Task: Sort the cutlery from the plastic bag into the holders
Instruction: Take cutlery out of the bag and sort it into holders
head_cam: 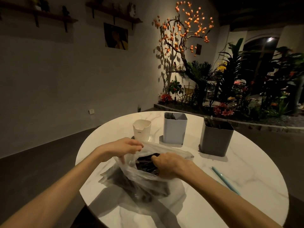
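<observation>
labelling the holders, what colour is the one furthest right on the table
Dark grey holder, seen best in the head view.

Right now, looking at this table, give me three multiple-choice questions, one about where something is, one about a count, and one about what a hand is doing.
1. Where does the thin teal straw lie on the round white marble table?
A. Inside the cream holder
B. On the table, right of the bag
C. Under the bag

2. How many upright holders stand behind the clear plastic bag?
A. Two
B. Three
C. Five

3. What is the left hand doing?
A. Gripping the bag's rim
B. Resting flat on the table
C. Holding a fork

Answers: 1 B, the straw rests on bare marble by the right forearm. 2 B, a small cream holder, a tall white holder and a dark grey holder stand in a row. 3 A, its fingers curl round the plastic edge while the right hand reaches into the bag's mouth.
</observation>
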Available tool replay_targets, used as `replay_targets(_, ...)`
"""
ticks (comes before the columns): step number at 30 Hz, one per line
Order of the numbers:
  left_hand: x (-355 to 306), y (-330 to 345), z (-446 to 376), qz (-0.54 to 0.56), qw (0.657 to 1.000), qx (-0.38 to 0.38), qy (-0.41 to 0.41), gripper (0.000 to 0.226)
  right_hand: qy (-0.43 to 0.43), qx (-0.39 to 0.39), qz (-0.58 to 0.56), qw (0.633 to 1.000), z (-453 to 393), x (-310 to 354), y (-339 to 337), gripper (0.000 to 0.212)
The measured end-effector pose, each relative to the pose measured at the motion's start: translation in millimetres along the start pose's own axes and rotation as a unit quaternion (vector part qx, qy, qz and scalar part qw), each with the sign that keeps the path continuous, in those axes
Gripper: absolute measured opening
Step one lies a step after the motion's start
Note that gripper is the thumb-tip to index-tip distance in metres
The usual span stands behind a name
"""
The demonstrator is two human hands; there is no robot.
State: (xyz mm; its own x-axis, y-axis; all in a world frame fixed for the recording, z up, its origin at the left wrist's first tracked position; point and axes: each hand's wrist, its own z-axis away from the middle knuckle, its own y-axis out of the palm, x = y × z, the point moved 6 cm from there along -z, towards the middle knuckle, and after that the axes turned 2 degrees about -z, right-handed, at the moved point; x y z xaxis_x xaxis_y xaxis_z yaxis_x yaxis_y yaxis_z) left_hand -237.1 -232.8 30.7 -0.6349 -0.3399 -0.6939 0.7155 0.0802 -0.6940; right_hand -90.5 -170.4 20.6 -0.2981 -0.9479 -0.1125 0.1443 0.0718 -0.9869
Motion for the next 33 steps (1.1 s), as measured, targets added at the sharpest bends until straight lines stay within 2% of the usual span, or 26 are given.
replay_targets(2, -5, -2, -2, -0.024, 0.999, -0.032, -0.011, 0.036, 0.0, 0.012, 0.002, 1.0, 3, -1, -5, 0.037)
replay_targets(5, -14, -2, -3, -0.049, 0.998, -0.042, -0.005, 0.038, -0.001, -0.006, 0.029, 1.0, 7, -2, -12, 0.034)
replay_targets(10, -21, 8, 1, -0.022, 0.999, 0.003, 0.037, 0.04, 0.004, -0.087, 0.125, 0.988, 7, -3, -25, 0.027)
replay_targets(13, -27, 21, 4, -0.035, 0.996, 0.063, 0.06, 0.066, 0.013, -0.097, 0.132, 0.986, 4, -3, -26, 0.029)
replay_targets(15, -32, 30, 5, -0.076, 0.99, 0.094, 0.075, 0.073, 0.001, -0.082, 0.123, 0.989, 2, -6, -29, 0.034)
replay_targets(20, -36, 37, 2, -0.101, 0.988, 0.088, 0.079, 0.066, -0.038, -0.018, 0.07, 0.997, 7, -15, -43, 0.047)
replay_targets(25, -51, 20, 5, -0.066, 0.992, 0.071, 0.085, 0.056, -0.039, -0.05, 0.027, 0.998, 22, -35, -75, 0.037)
replay_targets(30, -64, 21, 0, -0.158, 0.981, 0.011, 0.113, 0.02, -0.035, -0.054, -0.064, 0.996, 25, -53, -83, 0.031)
replay_targets(33, -71, 17, 2, -0.098, 0.989, 0.016, 0.11, 0.017, -0.032, -0.073, -0.092, 0.993, 29, -60, -87, 0.028)
